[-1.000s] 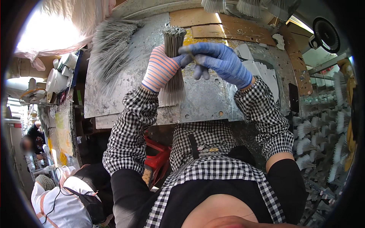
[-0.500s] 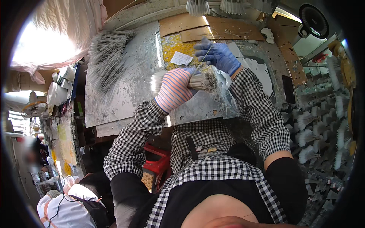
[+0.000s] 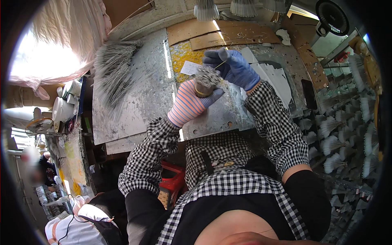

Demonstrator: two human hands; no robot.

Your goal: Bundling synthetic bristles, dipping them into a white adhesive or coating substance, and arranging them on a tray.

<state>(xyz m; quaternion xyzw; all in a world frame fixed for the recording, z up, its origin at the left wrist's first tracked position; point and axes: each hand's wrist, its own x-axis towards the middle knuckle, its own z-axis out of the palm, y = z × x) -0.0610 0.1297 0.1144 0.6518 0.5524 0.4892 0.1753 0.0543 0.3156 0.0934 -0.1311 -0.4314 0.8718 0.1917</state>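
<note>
Bench (image 3: 149, 96), metal-topped and paint-specked, spans the view before the person, with a fanned pile of grey bristle strands (image 3: 115, 67) lying ungathered at its left. Over its near middle, the left hand (image 3: 188, 104) in a striped glove has its fingers wrapped round a bristle bundle (image 3: 208, 76). The bundle's crimped end faces up toward the camera, leaning away from the person and slightly right; its long axis looks strongly foreshortened, and the far end is hidden behind the glove. Beside that end, the blue-gloved right hand (image 3: 239, 70) has its fingers drawn narrow on a thin yellowish strand (image 3: 221, 65). A yellowish band (image 3: 200, 94) rings the bundle, so gathering looks done; whether the tie is finished I cannot tell, and the loose pile appears left to bundle.
</note>
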